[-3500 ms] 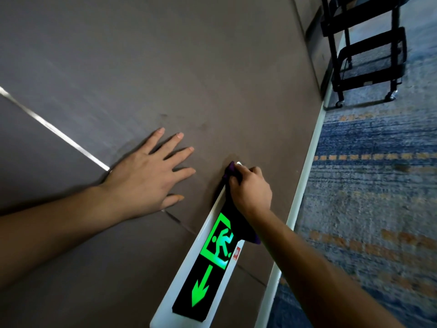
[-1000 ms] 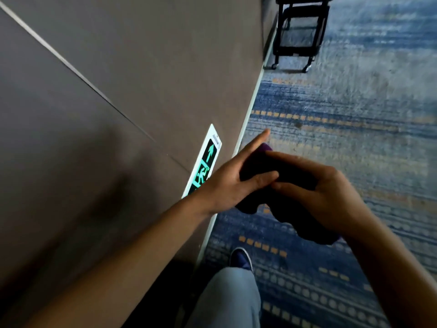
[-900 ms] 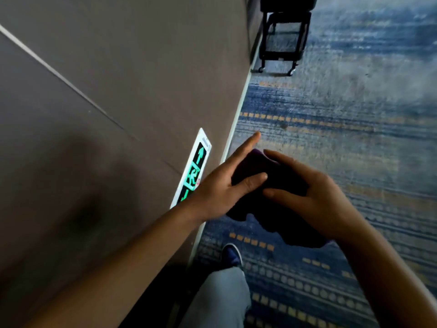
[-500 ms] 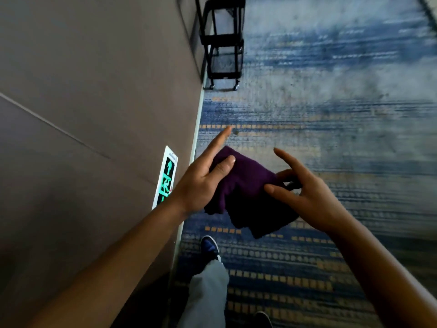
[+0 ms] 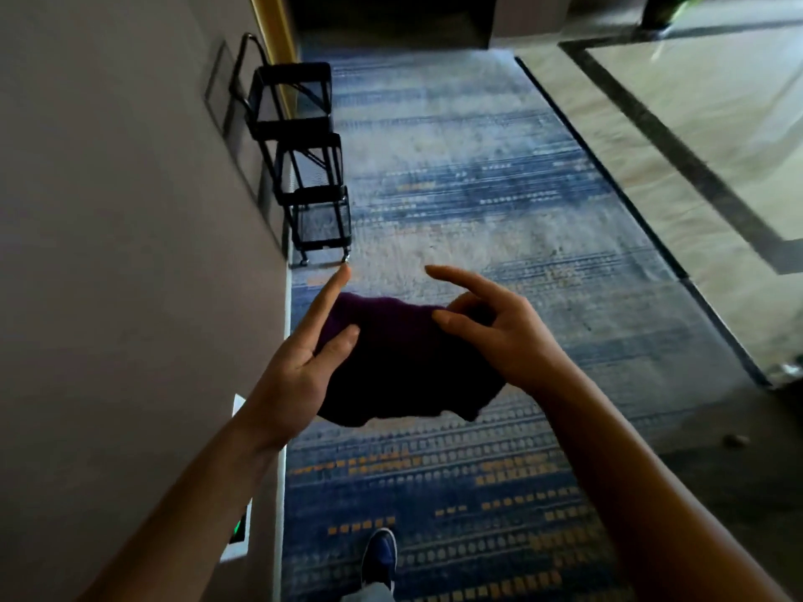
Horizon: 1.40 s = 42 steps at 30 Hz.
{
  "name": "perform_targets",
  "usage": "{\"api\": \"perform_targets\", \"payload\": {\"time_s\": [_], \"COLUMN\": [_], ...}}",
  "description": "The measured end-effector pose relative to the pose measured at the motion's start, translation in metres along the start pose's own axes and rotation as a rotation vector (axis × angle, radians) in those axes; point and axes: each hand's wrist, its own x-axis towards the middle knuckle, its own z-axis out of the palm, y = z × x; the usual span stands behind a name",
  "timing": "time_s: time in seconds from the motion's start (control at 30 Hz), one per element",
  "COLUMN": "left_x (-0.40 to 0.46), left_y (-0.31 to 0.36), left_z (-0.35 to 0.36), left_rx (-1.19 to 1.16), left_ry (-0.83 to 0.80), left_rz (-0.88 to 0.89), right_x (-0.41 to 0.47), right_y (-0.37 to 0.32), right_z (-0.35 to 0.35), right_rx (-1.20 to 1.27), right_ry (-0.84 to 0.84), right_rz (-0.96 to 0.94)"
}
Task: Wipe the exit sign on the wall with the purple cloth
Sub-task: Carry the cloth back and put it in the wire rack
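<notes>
Here purple cloth (image 5: 404, 362) hangs pinched between left hand (image 5: 300, 367) and right hand (image 5: 499, 336).

The purple cloth (image 5: 404, 362) looks soft and fuzzy, not shiny. The wall (image 5: 130, 254) at 9 o'clock is smooth and dull. The cart (image 5: 304, 167) at 11 o'clock is thin black metal with see-through mesh sides. The carpet (image 5: 456, 219) in the middle looks woolly and rough. The floor (image 5: 695, 123) at 2 o'clock is hard, smooth and shiny. The exit sign (image 5: 238, 532) at 7 o'clock has a smooth white frame.
</notes>
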Motion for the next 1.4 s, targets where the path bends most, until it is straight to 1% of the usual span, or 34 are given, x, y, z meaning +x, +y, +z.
{"api": "perform_targets", "payload": {"time_s": [0.13,0.27,0.33,0.43,0.5,0.6,0.7,0.77,0.87,0.97,1.07,1.17,1.3,1.4], "left_x": [0.027,0.057,0.073,0.093,0.106,0.128,0.156,0.18,0.218,0.255,0.292,0.324,0.36,0.39], "left_y": [-0.004,-0.01,-0.007,-0.003,0.0,0.008,0.018,0.025,0.031,0.041,0.049,0.048,0.032,0.017], "left_z": [-0.005,-0.009,-0.007,-0.002,0.006,0.024,0.043,0.055,0.077,0.103,0.122,0.131,0.133,0.135], "left_rx": [-0.047,-0.164,-0.243,-0.337,-0.424,-0.521,-0.545,-0.531,-0.596,-0.74,-0.88,-0.836,-0.538,-0.339], "left_ry": [-0.006,0.077,0.109,0.131,0.156,0.214,0.253,0.29,0.352,0.37,0.373,0.397,0.516,0.529], "left_rz": [0.014,0.03,0.025,0.017,-0.032,-0.138,-0.122,-0.079,-0.072,-0.12,-0.162,-0.188,-0.132,-0.105], "right_x": [0.037,0.061,0.067,0.063,0.061,0.07,0.086,0.099,0.125,0.159,0.192,0.221,0.254,0.281], "right_y": [-0.015,-0.013,-0.01,-0.005,-0.006,-0.013,0.001,0.019,0.052,0.073,0.078,0.078,0.083,0.094], "right_z": [-0.005,-0.01,-0.013,-0.021,-0.026,-0.026,-0.026,-0.037,-0.07,-0.111,-0.148,-0.177,-0.209,-0.227], "right_rx": [0.003,-0.042,-0.067,-0.096,-0.079,-0.072,-0.108,-0.065,0.016,0.17,0.27,0.32,0.24,0.192], "right_ry": [0.013,0.038,0.087,0.216,0.284,0.291,0.329,0.36,0.369,0.382,0.382,0.324,0.178,0.122], "right_rz": [0.041,0.098,0.136,0.165,0.134,0.042,0.003,0.043,0.056,0.083,0.051,0.022,0.028,0.049]}}
